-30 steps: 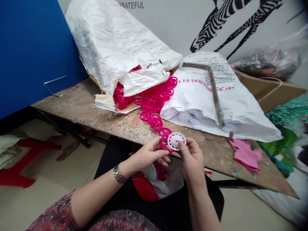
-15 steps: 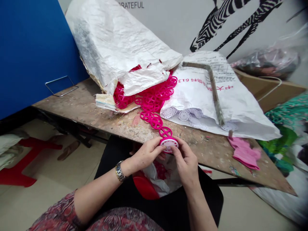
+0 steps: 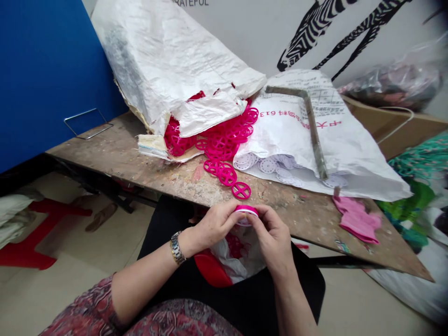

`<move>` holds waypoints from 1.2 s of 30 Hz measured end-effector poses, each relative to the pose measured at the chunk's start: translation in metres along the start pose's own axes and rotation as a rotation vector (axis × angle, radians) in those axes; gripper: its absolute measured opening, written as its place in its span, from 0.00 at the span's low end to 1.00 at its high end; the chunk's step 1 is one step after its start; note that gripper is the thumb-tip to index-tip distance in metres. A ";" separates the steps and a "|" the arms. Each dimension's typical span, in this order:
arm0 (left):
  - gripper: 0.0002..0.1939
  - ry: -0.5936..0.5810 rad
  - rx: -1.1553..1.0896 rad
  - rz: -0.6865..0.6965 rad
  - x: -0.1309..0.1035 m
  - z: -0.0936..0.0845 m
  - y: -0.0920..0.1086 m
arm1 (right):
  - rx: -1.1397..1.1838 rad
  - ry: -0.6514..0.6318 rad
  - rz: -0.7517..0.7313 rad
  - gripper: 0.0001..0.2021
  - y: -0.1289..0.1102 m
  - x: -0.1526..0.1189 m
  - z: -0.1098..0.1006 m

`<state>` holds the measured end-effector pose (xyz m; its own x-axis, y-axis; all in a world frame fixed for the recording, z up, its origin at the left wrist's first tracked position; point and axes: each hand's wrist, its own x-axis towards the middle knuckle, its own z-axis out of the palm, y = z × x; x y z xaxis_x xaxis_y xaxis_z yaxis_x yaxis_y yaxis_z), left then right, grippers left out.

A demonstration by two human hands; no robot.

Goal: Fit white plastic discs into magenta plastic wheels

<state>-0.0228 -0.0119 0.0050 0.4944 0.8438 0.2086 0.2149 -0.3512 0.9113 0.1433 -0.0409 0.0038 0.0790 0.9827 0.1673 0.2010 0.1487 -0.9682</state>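
Just off the table's front edge, my left hand (image 3: 217, 224) and my right hand (image 3: 273, 235) are both closed on one pink plastic ring with a white disc (image 3: 247, 210), fingers and thumbs pinching it from either side. The ring is tilted, its rim turned up and the white disc's holed face partly visible below. Close beyond it on the table lies a loose pink spoked ring (image 3: 241, 190). More pink rings (image 3: 224, 147) spill from a torn white sack (image 3: 182, 51). White perforated discs (image 3: 269, 164) lie in the mouth of a flatter printed sack (image 3: 290, 116).
A bent metal bar (image 3: 315, 133) weighs on the printed sack. A pink glove-like cloth (image 3: 357, 219) lies at the right of the wooden table (image 3: 168, 179). Below my hands is a red container (image 3: 213, 269) with a white bag and pink pieces inside.
My hands have tipped the ring and disc, so the disc's face now shows at a steeper angle. The loose things on the table stay where they were.
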 end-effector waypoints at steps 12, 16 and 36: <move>0.16 -0.029 -0.064 -0.103 0.002 0.004 0.004 | 0.024 0.048 0.070 0.08 0.002 0.001 0.000; 0.16 -0.101 -0.285 -0.227 0.000 0.004 -0.003 | 0.079 0.065 0.122 0.10 0.004 0.004 0.000; 0.13 0.027 0.024 0.001 -0.007 0.014 -0.001 | 0.049 0.006 0.073 0.12 0.019 -0.013 -0.006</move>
<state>-0.0150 -0.0230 -0.0028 0.4716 0.8541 0.2194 0.2347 -0.3614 0.9024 0.1516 -0.0517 -0.0160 0.0974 0.9905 0.0972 0.1464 0.0823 -0.9858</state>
